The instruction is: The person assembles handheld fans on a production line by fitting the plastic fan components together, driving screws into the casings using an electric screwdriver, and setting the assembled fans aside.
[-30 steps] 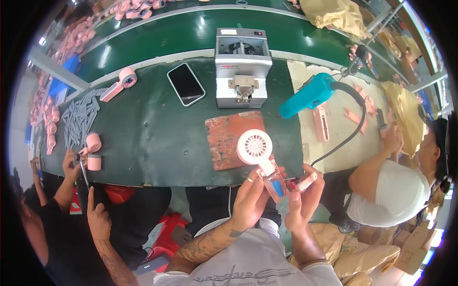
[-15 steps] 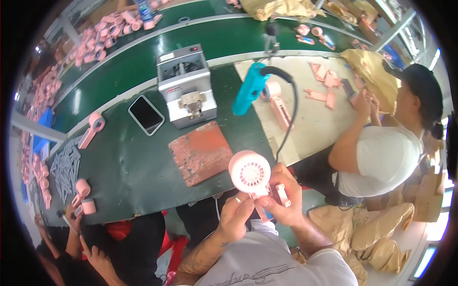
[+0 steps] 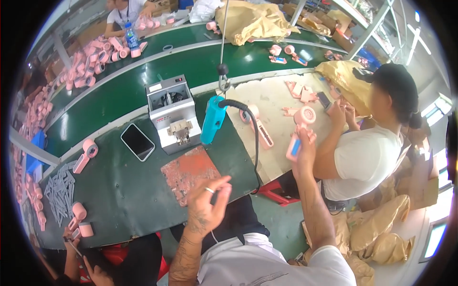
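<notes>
My right hand (image 3: 307,151) is closed round the handle of a pink handheld fan (image 3: 305,116), out over the cream board (image 3: 238,95). Its round grille faces up, and a blue part shows in the handle. Raised at the near edge of the green table, my left hand (image 3: 207,202) is open and holds nothing, a ring on one finger. It is close to the worn red plate (image 3: 183,170). Left of my right hand, another pink fan (image 3: 261,128) lies on the board. A teal electric screwdriver (image 3: 213,120) hangs between, its black cable looping down.
A grey machine (image 3: 174,114) and a phone (image 3: 138,142) stand on the green table, with grey strips (image 3: 59,195) at far left. A co-worker (image 3: 367,152) sits at right, near pink casings (image 3: 301,91). Paper bags (image 3: 381,238) lie on the floor.
My hands have parted. The right one has carried the fan forward and right over the cream board; the left has let go of it and moved left. The view has shifted too.
</notes>
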Tool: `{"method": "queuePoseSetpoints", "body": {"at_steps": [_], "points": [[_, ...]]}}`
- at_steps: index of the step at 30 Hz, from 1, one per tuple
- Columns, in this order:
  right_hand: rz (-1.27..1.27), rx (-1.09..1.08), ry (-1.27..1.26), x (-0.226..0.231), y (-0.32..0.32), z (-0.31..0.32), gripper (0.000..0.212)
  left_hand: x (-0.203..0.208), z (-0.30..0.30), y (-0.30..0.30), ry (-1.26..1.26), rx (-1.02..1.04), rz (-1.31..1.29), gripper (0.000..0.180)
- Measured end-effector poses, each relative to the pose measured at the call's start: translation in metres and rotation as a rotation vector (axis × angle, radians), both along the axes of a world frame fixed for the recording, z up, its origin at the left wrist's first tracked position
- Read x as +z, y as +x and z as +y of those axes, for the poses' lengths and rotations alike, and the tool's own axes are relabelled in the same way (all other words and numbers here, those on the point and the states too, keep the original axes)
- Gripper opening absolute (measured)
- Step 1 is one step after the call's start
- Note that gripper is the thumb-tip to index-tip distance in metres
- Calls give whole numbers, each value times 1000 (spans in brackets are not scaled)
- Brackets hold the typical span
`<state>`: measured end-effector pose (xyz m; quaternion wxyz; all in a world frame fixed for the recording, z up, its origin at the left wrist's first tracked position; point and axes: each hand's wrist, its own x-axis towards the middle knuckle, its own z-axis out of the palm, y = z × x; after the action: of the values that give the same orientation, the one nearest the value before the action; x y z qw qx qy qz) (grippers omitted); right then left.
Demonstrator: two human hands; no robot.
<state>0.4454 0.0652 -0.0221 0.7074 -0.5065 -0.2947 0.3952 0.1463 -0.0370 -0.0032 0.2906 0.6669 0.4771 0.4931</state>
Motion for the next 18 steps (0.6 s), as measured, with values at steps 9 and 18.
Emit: {"method": "queuePoseSetpoints", "body": {"at_steps": [9, 18], "points": [[-380, -96, -213, -63, 108, 132, 32, -27, 21, -30, 2, 113, 181, 25], [-1121, -232, 54, -71, 101, 130, 48, -32, 22, -37, -1, 89, 219, 24]]}}
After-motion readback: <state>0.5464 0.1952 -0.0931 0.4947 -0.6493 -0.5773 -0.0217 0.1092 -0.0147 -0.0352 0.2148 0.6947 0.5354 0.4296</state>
